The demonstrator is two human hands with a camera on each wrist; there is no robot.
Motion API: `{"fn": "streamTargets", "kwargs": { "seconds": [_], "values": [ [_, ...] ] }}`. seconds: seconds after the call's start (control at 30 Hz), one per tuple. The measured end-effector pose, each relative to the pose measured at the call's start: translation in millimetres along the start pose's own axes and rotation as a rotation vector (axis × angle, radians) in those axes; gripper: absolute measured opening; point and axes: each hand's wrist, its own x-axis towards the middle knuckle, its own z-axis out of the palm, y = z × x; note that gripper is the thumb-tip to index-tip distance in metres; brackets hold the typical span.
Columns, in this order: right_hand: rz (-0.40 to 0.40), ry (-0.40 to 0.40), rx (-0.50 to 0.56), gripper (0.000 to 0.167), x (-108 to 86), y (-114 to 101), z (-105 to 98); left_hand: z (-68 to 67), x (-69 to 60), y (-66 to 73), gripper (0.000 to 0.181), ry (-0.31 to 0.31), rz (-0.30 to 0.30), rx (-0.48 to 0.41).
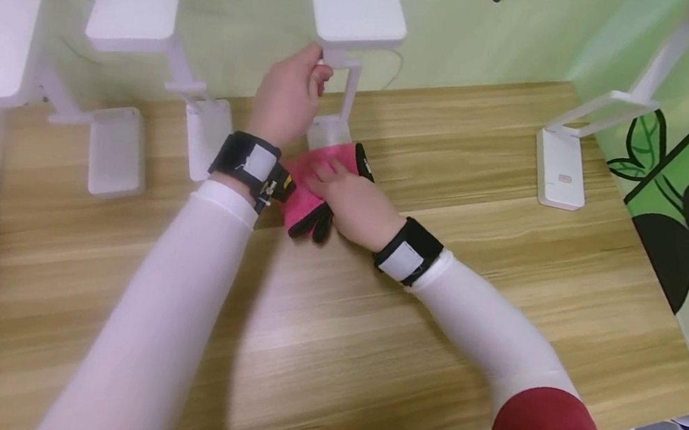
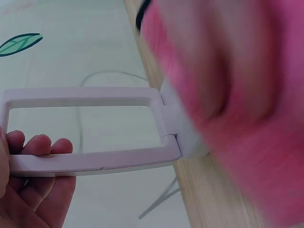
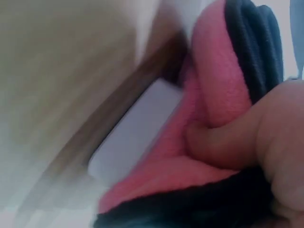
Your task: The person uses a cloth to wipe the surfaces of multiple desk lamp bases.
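Plainly, the pink cloth [image 1: 298, 203] lies on the table [image 1: 317, 352], bunched over the front of the middle lamp's base [image 1: 330, 128]. The right hand [image 1: 361, 206] grips it from above, back upward, fingers over the top and thumb sunk in a fold (the right wrist view is a little blurred). The left hand [image 1: 287, 97] is raised higher, fingers curled round one bar of that lamp's frame [image 2: 95, 159], just under the head [image 1: 360, 6]. Both arms reach forward in white sleeves [image 1: 178, 296], a black band [image 1: 410, 250] at each wrist, the right elbow bent. Underneath, the table is wood-grained, its far edge along a pale green wall [image 1: 495, 42] with painted leaves. Two other lamps [image 1: 136, 0] stand to the left, another [image 1: 563, 171] well apart at right.
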Motion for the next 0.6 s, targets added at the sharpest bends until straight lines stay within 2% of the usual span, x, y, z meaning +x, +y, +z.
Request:
{"fn": "streamTargets", "kwargs": {
  "seconds": [0.1, 0.2, 0.27, 0.4, 0.6],
  "values": [
    [-0.003, 0.019, 0.071, 0.075, 19.2, 15.3, -2.8, -0.4, -1.7, -0.9, 0.03, 0.003, -0.002, -0.013],
    [0.043, 0.052, 0.109, 0.074, 31.1, 29.3, -1.6, -0.9, -1.5, -1.1, 0.03, 0.011, 0.006, -0.015],
    [0.075, 0.069, 0.116, 0.071, 32.0, 34.1, 0.3, -1.0, -1.1, -1.4, 0.03, 0.012, 0.01, -0.011],
    [0.133, 0.06, 0.103, 0.072, 18.8, 35.7, 2.2, 0.0, 0.6, -1.1, 0.03, 0.004, 0.012, -0.007],
    [0.174, 0.05, -0.03, 0.07, -16.9, 16.9, 4.4, -0.8, 1.1, -1.9, 0.028, 0.005, 0.012, -0.014]
  ]
}}
